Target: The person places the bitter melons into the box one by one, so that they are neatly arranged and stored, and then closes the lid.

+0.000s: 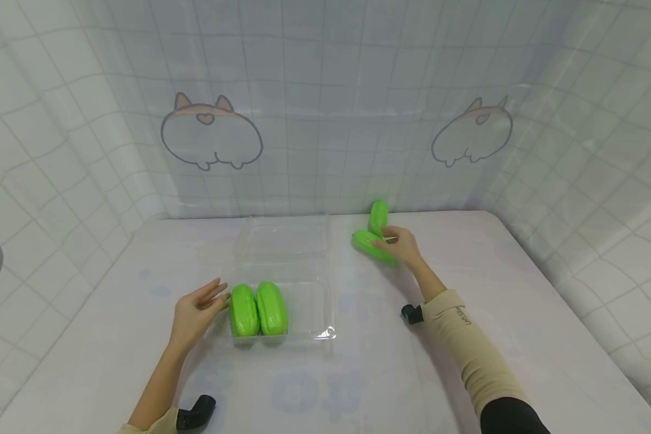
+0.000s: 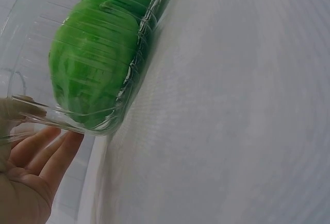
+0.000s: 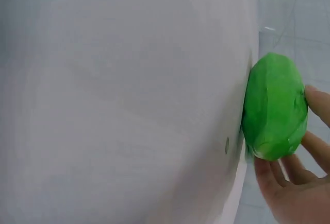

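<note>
My right hand (image 1: pixel 404 246) holds a green cucumber-like vegetable (image 1: pixel 366 242) that lies slanted on the table, thumb on one side and fingers on the other. The right wrist view shows the same vegetable (image 3: pixel 276 105) end-on between thumb and fingers. Another such vegetable (image 1: pixel 378 217) lies just behind it. At the left side of a clear plastic box (image 1: pixel 309 307), my left hand (image 1: pixel 192 316) pinches the rim; in the left wrist view, its fingers (image 2: pixel 56 154) are under the lip. Two more green vegetables (image 1: pixel 244 310) lie side by side in the box's left part.
The clear box lid (image 1: pixel 287 235) lies folded back behind the box. A white cloth (image 1: pixel 304 392) covers the table. Gridded curtains with cartoon drawings (image 1: pixel 211 135) hang at the back and both sides. Black wrist-mounted pieces (image 1: pixel 412 313) stick out from the sleeves.
</note>
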Available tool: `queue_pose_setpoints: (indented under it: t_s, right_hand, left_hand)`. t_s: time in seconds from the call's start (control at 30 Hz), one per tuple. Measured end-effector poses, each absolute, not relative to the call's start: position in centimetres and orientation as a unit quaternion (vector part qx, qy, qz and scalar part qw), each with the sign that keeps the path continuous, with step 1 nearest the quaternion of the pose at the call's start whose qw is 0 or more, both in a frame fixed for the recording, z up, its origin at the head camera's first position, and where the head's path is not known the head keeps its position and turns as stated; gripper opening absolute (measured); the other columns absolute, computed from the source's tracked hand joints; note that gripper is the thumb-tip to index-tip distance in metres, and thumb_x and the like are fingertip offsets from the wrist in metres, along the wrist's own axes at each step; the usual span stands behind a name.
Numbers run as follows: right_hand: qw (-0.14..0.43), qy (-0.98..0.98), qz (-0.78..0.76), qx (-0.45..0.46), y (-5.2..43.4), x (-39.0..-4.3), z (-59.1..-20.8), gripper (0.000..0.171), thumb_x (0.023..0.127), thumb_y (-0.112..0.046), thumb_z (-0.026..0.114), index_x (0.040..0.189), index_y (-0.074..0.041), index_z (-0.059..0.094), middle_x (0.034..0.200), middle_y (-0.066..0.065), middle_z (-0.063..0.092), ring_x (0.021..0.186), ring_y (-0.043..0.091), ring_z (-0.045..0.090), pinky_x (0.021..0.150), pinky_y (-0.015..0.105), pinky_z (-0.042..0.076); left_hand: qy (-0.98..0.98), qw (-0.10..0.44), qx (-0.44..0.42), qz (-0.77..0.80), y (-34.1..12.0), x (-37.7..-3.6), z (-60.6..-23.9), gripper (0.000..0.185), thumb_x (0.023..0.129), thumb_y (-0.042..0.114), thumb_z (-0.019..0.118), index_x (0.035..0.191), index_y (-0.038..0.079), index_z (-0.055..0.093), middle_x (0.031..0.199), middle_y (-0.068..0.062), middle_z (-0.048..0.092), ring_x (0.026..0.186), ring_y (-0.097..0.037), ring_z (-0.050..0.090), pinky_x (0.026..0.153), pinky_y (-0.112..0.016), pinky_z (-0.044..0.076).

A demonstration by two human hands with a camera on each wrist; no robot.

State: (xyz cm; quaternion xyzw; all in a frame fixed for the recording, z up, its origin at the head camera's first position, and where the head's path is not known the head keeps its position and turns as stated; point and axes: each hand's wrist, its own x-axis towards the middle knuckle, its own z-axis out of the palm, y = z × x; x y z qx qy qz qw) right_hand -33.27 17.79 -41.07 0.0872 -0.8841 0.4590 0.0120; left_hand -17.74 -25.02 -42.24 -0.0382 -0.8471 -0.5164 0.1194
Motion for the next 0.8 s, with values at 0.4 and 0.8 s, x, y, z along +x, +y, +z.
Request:
queue_pose_setpoints:
  t_s: [0.4,0.8]
  right_hand:
    - [-0.096,-0.877,0.470,0.012,17.7,-33.9,-41.3,0.066,0.091,-0.043,0.059,0.133,0.007,0.047,0.130,0.025,0.052,0.095,0.027,0.062,0.083,0.034,0.053]
    - [-0.118,-0.853,0.508,0.016,16.3,-33.5,-40.8,0.069,0.089,-0.033,0.064,0.136,0.011,0.039,0.138,0.028,0.043,0.120,0.035,0.049,0.097,0.040,0.046]
  left_hand:
    - [-0.844,0.124,-0.045,-0.519,-25.0,-17.8,-42.2,0.045,0.091,0.002,0.058,0.132,-0.012,0.045,0.121,-0.028,0.057,0.085,0.012,0.056,0.072,-0.005,0.047]
    - [-0.847,0.124,-0.044,-0.516,-25.0,-17.7,-42.2,0.046,0.091,0.003,0.059,0.132,-0.012,0.045,0.121,-0.027,0.057,0.085,0.011,0.057,0.072,-0.004,0.046]
